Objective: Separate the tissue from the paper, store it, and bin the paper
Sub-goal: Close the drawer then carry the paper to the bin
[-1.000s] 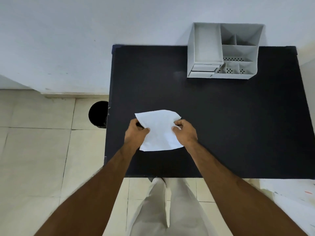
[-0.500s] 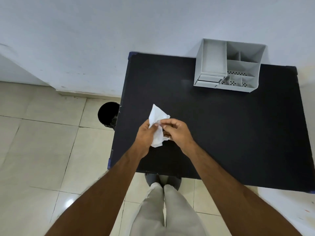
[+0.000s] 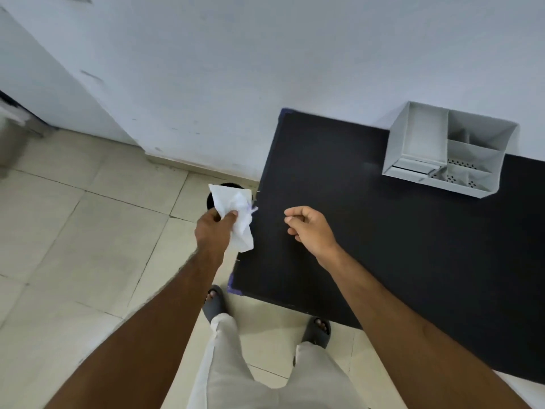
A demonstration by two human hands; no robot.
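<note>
Now the left hand (image 3: 213, 231) alone carries the paper (image 3: 236, 215) over the bin (image 3: 211, 199).

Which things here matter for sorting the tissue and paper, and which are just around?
Part of the job: white crumpled sheet in left hand; black bin beneath it; grey organizer; right hand.
Just around: black table; slippers.

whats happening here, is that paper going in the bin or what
A person stands at the corner of a black table. Their left hand grips a crumpled white paper, held out past the table edge above a dark round bin on the floor. It has not been dropped. The right hand hovers over the table with fingers loosely curled; whether it holds anything is unclear. A grey organiser sits at the far side.
</note>
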